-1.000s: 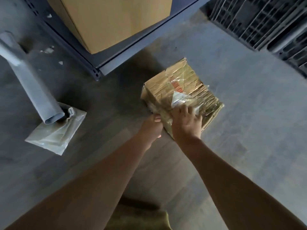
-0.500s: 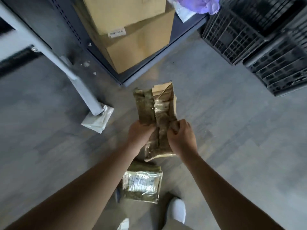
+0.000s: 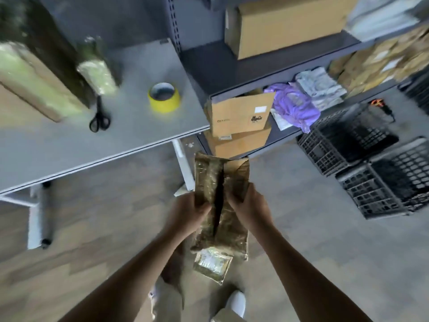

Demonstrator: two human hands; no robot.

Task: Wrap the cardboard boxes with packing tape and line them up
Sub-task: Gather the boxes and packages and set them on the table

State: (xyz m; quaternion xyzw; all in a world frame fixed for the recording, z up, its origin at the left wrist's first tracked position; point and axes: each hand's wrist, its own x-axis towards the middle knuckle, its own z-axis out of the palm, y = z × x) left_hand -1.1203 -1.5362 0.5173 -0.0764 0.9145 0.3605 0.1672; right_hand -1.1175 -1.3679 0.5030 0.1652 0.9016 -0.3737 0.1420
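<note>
left hand (image 3: 189, 211) and right hand (image 3: 249, 205) each grip one side of a crumpled, tape-wrapped cardboard box (image 3: 220, 201) held mid-air at frame centre. risk: opposing pull widens the centre split. yellow packing tape roll (image 3: 164, 97) sits on the table (image 3: 139, 131), upper left.

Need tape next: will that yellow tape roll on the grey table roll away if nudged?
Probably not: the yellow tape roll lies flat, hole up, on the grey table, so it should slide. Its thick ring looks stiff.
</note>
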